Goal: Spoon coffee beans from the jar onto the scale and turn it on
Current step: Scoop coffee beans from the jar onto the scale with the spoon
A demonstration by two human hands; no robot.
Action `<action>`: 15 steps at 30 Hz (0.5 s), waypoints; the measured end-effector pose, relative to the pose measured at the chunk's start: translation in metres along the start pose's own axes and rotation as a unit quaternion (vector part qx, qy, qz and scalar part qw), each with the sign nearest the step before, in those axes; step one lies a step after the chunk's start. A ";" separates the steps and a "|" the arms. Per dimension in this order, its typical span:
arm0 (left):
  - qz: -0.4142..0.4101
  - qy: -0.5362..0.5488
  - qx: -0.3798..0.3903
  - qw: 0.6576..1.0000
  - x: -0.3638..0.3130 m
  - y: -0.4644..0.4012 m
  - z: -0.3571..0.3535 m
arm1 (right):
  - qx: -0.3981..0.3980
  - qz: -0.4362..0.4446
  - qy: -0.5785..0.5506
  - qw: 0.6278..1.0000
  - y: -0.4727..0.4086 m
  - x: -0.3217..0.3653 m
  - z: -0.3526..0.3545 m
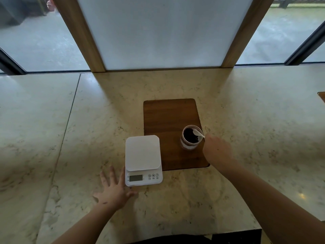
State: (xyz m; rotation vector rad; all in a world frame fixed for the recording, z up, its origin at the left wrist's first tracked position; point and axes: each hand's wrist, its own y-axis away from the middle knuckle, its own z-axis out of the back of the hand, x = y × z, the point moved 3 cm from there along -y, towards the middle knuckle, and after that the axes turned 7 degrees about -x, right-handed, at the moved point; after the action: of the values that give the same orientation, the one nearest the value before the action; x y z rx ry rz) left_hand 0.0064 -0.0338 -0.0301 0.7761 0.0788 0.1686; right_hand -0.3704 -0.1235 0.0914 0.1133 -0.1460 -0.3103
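Coffee beans [190,136] in the round glass jar [191,138] are dug with a small white plastic spoon [198,133], pinched by right hand [217,149] fingers. Left of the jar, the white square scale [143,160] is steadied by the left hand [112,189], spread flat and empty on the bench [88,138].

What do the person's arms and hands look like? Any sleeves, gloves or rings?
Both arms are bare, with no sleeves showing. The left hand wears no glove or ring, and has a few small dark smudges on its back. The right hand has no glove either. No watch or bracelet shows on either wrist.
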 end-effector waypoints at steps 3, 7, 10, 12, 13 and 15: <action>0.004 -0.004 -0.003 1.000 0.000 0.001 0.001 | 0.018 -0.003 -0.019 1.000 -0.001 0.003 -0.002; 0.005 0.000 -0.010 1.000 0.001 0.000 0.000 | 0.039 -0.018 -0.046 0.998 -0.004 0.004 -0.002; -0.001 0.001 -0.012 1.000 0.001 -0.001 -0.001 | 0.069 -0.015 -0.059 0.996 -0.008 0.006 -0.005; 0.000 0.006 -0.010 1.000 0.002 -0.002 -0.001 | 0.083 -0.034 -0.087 0.992 -0.010 0.004 -0.005; -0.007 0.006 -0.012 1.000 0.001 -0.001 -0.002 | 0.094 -0.058 -0.108 0.988 -0.009 0.003 -0.005; 0.001 0.008 -0.013 1.000 0.002 -0.001 -0.001 | 0.114 -0.078 -0.138 0.981 -0.011 0.002 -0.006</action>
State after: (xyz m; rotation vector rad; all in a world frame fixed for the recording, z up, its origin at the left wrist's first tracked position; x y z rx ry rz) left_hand 0.0082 -0.0332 -0.0317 0.7498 0.0917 0.1777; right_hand -0.3705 -0.1344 0.0839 0.3104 -0.4496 -0.4660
